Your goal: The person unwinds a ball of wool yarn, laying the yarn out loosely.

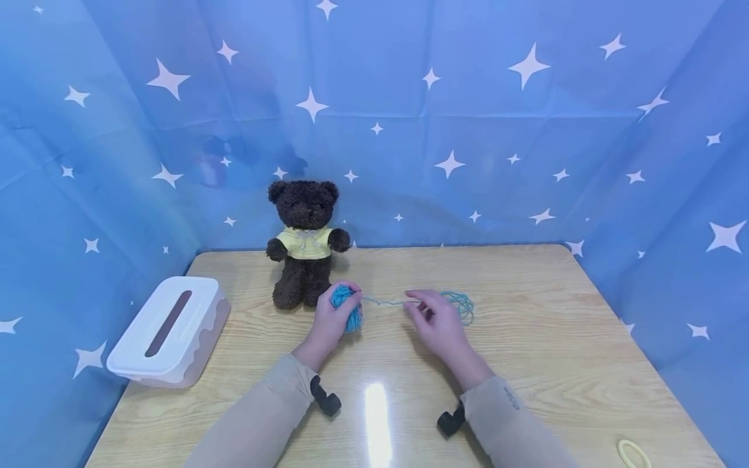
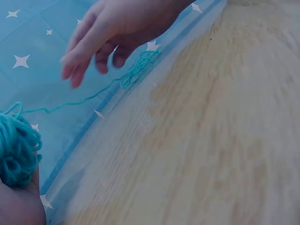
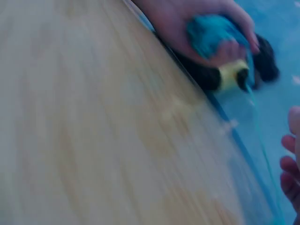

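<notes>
A bundle of turquoise yarn (image 1: 348, 308) is gripped in my left hand (image 1: 329, 323), fingers and thumb curled round it, in front of the teddy bear. From the bundle a single yarn strand (image 2: 77, 101) runs right to a loose tangle of the same yarn (image 1: 460, 304) on the table. My right hand (image 1: 440, 326) hovers along this strand, its fingers loosely bent. The left wrist view shows the strand passing apart from those fingertips, with nothing pinched between them. In the right wrist view, only the curled fingertips (image 3: 289, 164) of that hand appear, beside the strand.
A dark brown teddy bear (image 1: 304, 240) in a yellow top stands at the back of the wooden table (image 1: 544, 364). To the left is a white lidded box (image 1: 201, 305) with a slot. A pale yellow ring (image 1: 621, 448) lies near the front right. Starry blue cloth surrounds the table.
</notes>
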Motion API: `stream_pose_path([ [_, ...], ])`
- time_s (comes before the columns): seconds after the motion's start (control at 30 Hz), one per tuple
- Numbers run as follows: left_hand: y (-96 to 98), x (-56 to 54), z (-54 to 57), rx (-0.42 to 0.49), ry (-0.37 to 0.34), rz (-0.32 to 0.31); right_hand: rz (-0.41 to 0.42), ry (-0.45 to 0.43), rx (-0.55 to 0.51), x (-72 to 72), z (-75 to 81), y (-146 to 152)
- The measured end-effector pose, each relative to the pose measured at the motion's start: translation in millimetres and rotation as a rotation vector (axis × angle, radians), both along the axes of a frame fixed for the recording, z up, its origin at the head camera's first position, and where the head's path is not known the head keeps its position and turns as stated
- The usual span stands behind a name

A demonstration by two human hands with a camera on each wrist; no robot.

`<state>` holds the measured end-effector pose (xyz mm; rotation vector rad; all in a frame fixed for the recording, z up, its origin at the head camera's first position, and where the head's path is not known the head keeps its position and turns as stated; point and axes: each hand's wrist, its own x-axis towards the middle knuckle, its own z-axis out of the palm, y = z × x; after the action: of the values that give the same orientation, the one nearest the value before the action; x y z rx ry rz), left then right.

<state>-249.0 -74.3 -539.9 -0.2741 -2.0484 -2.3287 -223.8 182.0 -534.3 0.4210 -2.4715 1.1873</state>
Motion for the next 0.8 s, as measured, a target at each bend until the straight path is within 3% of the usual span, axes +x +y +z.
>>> stream_pose_path([
  [0.13, -0.7, -0.7, -1.0, -0.002, 0.006, -0.023, 0.08, -0.019, -0.024, -0.2, 0.7, -25.5],
  [0.33, -1.2, -1.1, -2.6, -0.018, 0.019, -0.07, 0.115, -0.059, 0.004, 0.3, 2.5, -46.9],
  [0.57, -1.5, -1.4, -3.8, -0.012, 0.022, -0.115, 0.091, -0.044, 0.063, 1.2, 1.7, -54.5],
  [0.8, 0.2, -1.9, -3.7, -0.006, 0.025, -0.107, 0.052, 0.011, 0.064, -0.6, 0.4, -47.7],
])
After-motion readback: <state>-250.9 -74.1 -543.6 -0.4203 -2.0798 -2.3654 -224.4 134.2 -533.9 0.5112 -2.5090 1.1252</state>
